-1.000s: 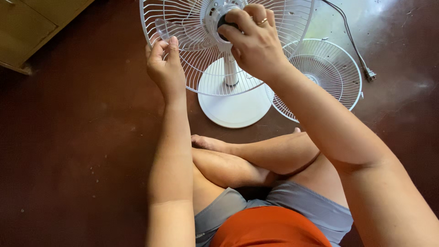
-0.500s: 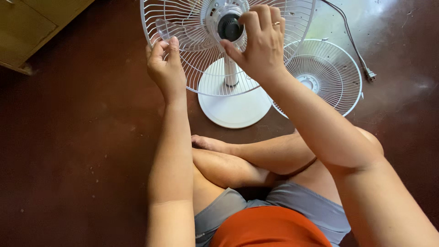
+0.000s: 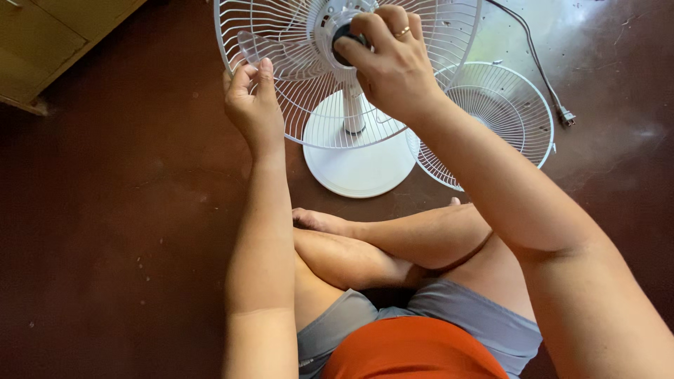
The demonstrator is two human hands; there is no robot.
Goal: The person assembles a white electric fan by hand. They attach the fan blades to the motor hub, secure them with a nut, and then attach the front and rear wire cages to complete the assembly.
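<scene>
A white pedestal fan stands on the floor in front of me, its rear wire grille [image 3: 295,98] facing up and its clear blade [image 3: 270,50] still on the hub. My left hand [image 3: 254,105] pinches the tip of the blade at the grille's left rim. My right hand [image 3: 393,63] is closed around the black round cap [image 3: 344,34] at the fan's centre. The round white base [image 3: 358,168] sits below the grille, just beyond my crossed legs.
A detached white front grille [image 3: 502,116] lies on the dark red floor to the right of the base. The fan's grey cord and plug [image 3: 565,116] trail at the far right. A wooden cabinet corner [image 3: 49,42] sits at the upper left.
My right hand opened off the black cap half a second ago, fingers spread, and has now closed over it again. My left hand has stayed on the blade.
</scene>
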